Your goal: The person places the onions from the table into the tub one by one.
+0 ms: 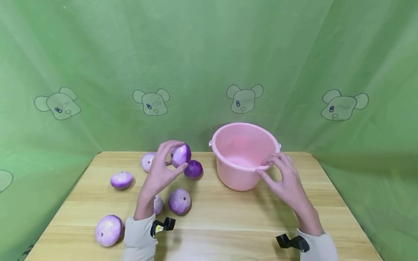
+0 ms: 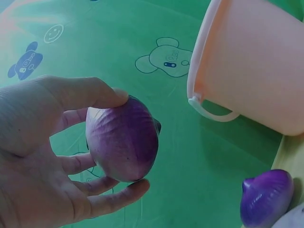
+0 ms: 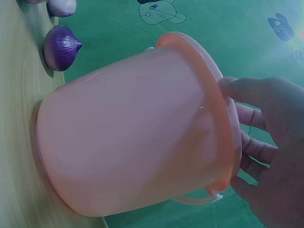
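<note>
A purple onion [image 1: 181, 155] is held up above the table in my left hand [image 1: 161, 174], the thumb on one side and the fingers round the other. In the left wrist view the same onion [image 2: 124, 140] shows its pointed tip facing the bucket. My right hand [image 1: 285, 177] grips the near right rim of a pink bucket [image 1: 240, 179], thumb outside and fingers over the inside. The right wrist view shows the bucket's outer wall [image 3: 128, 128] and the right hand [image 3: 270, 137] at its rim. No onion shows inside the bucket.
Several more onions lie on the wooden table [image 1: 222, 232]: a dark purple onion [image 1: 194, 169] beside the bucket, one [image 1: 180, 201] nearer, one [image 1: 122, 180] at left, one [image 1: 109, 230] in front. A green curtain [image 1: 196, 65] hangs behind and at the sides.
</note>
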A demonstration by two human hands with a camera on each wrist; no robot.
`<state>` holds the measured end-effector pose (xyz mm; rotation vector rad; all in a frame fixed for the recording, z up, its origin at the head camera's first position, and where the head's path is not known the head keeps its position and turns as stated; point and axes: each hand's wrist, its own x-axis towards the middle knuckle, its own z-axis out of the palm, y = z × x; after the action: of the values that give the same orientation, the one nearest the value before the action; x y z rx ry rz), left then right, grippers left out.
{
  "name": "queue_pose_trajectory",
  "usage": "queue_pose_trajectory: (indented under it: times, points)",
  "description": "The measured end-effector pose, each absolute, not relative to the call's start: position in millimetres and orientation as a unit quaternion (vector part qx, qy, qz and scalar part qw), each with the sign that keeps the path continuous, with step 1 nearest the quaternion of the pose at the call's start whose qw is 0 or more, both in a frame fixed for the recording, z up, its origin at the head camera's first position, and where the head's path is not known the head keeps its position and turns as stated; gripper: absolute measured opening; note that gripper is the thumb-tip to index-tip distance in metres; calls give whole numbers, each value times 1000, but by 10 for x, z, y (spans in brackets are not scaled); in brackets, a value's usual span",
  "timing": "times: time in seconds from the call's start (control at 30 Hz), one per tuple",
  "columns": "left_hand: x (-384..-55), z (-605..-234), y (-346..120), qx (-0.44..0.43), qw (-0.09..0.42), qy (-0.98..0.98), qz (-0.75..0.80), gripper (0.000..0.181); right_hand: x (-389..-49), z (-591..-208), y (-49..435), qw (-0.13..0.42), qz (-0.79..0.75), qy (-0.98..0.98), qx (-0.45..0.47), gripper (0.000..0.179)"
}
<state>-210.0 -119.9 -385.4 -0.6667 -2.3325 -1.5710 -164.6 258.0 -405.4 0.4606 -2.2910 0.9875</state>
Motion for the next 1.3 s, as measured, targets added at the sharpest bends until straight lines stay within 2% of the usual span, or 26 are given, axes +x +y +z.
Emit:
queue_pose_trajectory:
  times: [0.27, 1.0, 1.3]
  points:
    - [-2132, -3848, -1120, -222, 112, -784, -570, 64, -1644, -4065, 2586, 296, 371, -864, 168, 27]
    - [-2157, -3757, -885, -236, 117, -716, -646, 63, -1657, -4091, 2550, 293, 370, -865, 171, 28]
    - [-2183, -3762, -854, -253, 135, -695, -660, 63, -1657, -4084, 2579, 289, 369, -868, 167, 28]
